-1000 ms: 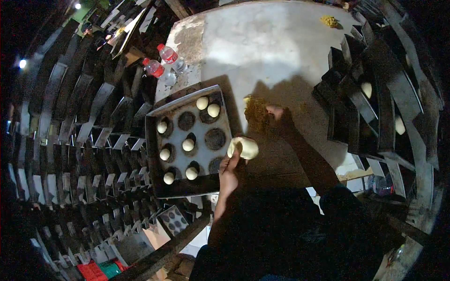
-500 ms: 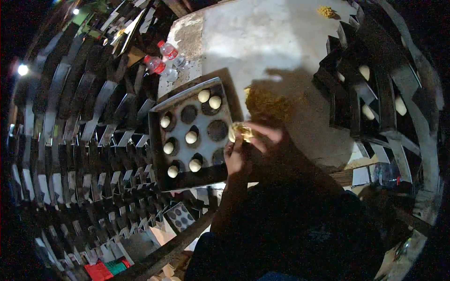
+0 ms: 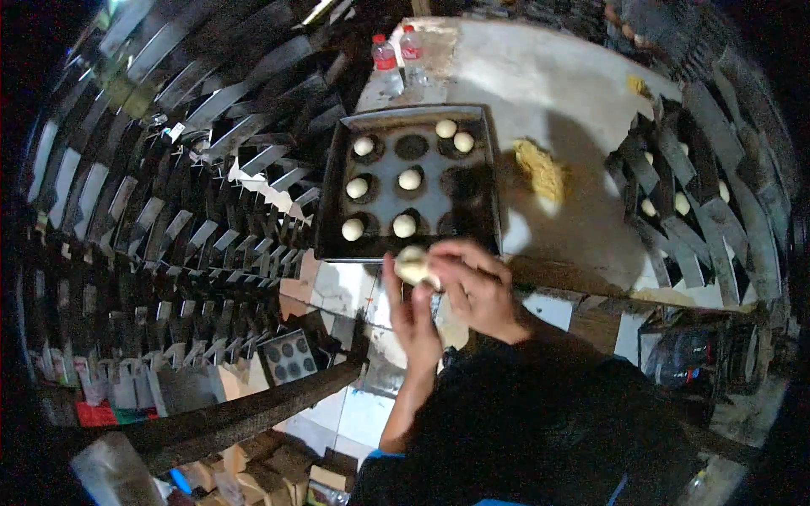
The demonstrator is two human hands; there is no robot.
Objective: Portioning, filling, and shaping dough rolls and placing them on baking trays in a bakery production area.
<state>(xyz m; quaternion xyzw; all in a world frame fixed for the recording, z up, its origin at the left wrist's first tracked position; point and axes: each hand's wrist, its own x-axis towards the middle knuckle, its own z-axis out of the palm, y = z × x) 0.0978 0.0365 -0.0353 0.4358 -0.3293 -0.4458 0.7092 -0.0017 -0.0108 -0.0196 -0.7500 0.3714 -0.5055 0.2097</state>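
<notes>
A pale dough ball (image 3: 412, 265) is held between my two hands, just off the near edge of a dark square baking tray (image 3: 493, 194). My left hand (image 3: 415, 331) cups it from the left and below, with thumb and fingers around it. From the right, the bent fingers of my right hand (image 3: 474, 291) press on its side. Several round dough balls (image 3: 409, 180) sit on or beside dark round spots in the tray. Two of them lie close together at its far right corner. To the tray's right, a yellow crumbly heap (image 3: 540, 173) lies on the pale worktop (image 3: 515, 63).
Two clear bottles with red caps (image 3: 385, 66) stand behind the tray. Stacked dark trays (image 3: 675, 190) holding dough pieces rise at the right. Tall rows of stacked trays (image 3: 177, 228) fill the left side. A wooden beam (image 3: 253, 413) crosses the lower left. Cardboard boxes (image 3: 270, 472) lie below.
My hands have moved from the tray's right side to its near edge. Yellow filling showed in the dough before; now mostly pale dough shows. The whole view has turned.
</notes>
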